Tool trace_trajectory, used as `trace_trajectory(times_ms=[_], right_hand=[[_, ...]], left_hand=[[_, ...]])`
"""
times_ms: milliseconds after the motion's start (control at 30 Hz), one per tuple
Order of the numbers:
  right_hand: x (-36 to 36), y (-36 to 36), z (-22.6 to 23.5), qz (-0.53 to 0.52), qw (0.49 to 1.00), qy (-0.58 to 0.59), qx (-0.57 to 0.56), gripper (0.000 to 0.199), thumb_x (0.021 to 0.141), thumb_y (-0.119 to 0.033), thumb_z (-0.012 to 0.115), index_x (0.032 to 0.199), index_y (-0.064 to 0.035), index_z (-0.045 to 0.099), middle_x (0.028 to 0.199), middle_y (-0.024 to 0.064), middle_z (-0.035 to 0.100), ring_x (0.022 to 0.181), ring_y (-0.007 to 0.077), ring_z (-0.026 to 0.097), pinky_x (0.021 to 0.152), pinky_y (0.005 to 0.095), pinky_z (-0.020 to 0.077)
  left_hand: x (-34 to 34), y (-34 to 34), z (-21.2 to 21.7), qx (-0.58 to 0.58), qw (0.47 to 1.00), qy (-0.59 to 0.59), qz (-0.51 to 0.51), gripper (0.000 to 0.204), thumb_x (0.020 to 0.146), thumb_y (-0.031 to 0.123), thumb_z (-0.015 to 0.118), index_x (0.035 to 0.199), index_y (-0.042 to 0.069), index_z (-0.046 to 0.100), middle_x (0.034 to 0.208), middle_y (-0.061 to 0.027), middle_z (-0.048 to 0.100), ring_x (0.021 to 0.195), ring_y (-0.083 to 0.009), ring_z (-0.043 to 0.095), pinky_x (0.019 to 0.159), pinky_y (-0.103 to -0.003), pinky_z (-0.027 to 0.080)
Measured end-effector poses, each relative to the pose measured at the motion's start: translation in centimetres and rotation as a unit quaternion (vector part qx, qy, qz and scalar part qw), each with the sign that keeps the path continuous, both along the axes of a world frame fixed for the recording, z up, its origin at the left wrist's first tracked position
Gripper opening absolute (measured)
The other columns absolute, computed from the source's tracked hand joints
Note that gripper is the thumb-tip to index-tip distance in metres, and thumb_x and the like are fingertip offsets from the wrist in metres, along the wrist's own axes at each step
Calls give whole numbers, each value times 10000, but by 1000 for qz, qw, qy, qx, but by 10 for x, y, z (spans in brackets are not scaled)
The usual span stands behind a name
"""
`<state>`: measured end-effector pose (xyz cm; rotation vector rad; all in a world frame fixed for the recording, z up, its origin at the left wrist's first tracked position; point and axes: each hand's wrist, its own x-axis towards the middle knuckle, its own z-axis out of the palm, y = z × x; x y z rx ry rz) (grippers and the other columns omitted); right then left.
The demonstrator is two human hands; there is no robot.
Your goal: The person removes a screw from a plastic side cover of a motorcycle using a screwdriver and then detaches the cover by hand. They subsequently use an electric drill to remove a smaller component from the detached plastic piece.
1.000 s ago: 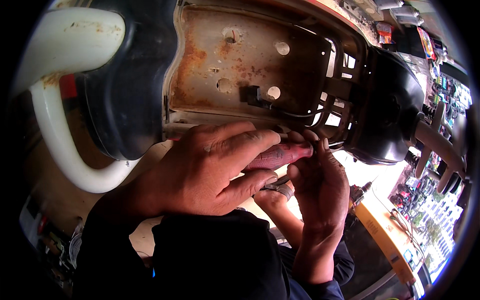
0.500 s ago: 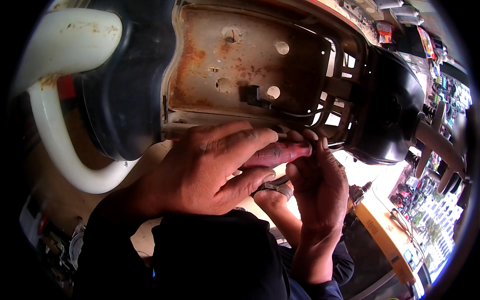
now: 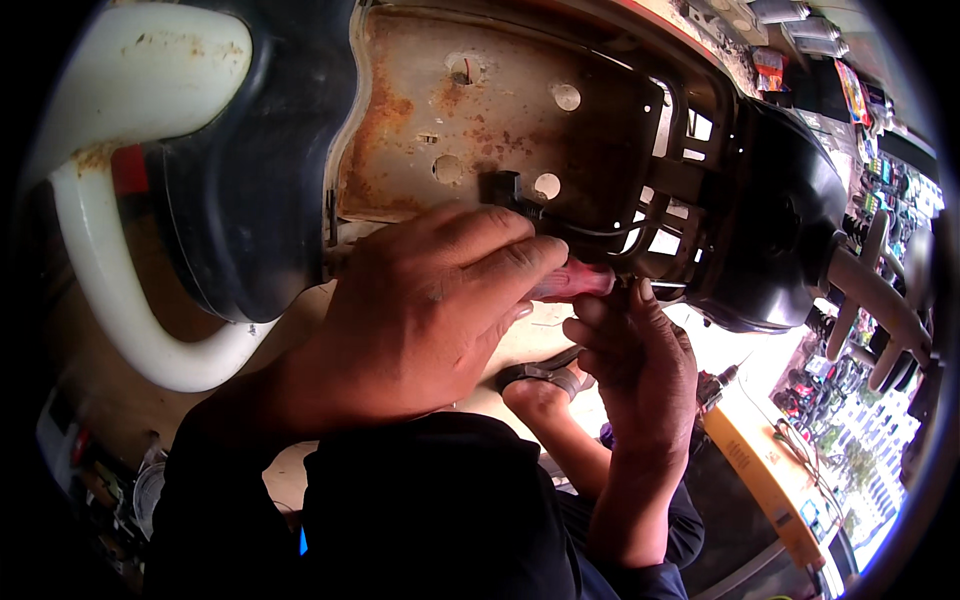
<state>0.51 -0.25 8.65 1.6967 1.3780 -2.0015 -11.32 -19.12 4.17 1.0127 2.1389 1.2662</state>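
Note:
My left hand is wrapped round the red handle of a screwdriver, palm toward the tool. Its thin shaft runs to the right, past the fingertips of my right hand, which are closed about it just beyond the handle. The shaft points toward the edge of a glossy black moulded part; where its tip ends I cannot make out. Behind both hands is a rusty pale metal panel with round holes. A black cable with a plug lies across it.
A black seat-like part and a bent white tube stand at the left. My bare foot in a dark sandal is below the hands. At the lower right, a power drill rests by a yellow box.
My left hand has shifted slightly up and closed further over the screwdriver handle, hiding more of it. My right hand stays almost in place, and more of the shaft shows.

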Motion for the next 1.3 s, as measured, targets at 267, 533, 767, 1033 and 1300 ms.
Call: trace_trajectory(times_ms=[267, 533, 767, 1033, 1300], right_hand=[[1, -8, -2, 89, 989, -44, 108, 371, 1028, -328, 645, 1150, 9, 738, 1041, 127, 770, 862, 200, 735, 714, 307, 570], [15, -13, -34, 381, 683, 136, 608, 443, 786, -15, 821, 1216, -54, 722, 1173, 143, 708, 972, 292, 725, 748, 354, 596], [-9, 0, -37, 453, 633, 160, 607, 396, 805, -37, 833, 1191, -82, 758, 1109, 99, 727, 951, 258, 730, 791, 359, 593], [-3, -3, -42, 430, 624, 164, 631, 370, 804, -28, 838, 1162, -94, 774, 1098, 100, 729, 968, 265, 729, 803, 364, 592], [-5, -4, -45, 410, 642, 178, 624, 381, 798, -12, 837, 1165, -94, 774, 1093, 107, 729, 973, 278, 730, 815, 371, 597]], left_hand=[[1, -2, -26, 3, 999, 44, -3, 508, 837, 70, 768, 1329, 55, 640, 1202, -164, 655, 1078, -381, 647, 953, -462, 522], [-12, 1, -22, -11, 994, -106, -29, 418, 902, 60, 676, 1316, 38, 622, 1140, -184, 656, 1041, -402, 664, 910, -448, 542], [-13, -2, -20, -17, 994, -102, -26, 417, 919, 62, 665, 1333, 47, 614, 1197, -192, 646, 1075, -406, 666, 918, -431, 547], [-11, -2, -19, -12, 995, -95, -26, 423, 925, 78, 673, 1343, 58, 619, 1233, -196, 641, 1114, -408, 658, 955, -434, 543], [-11, -2, -20, -5, 996, -82, -25, 427, 923, 86, 683, 1346, 63, 623, 1244, -196, 642, 1122, -406, 655, 966, -431, 539]])
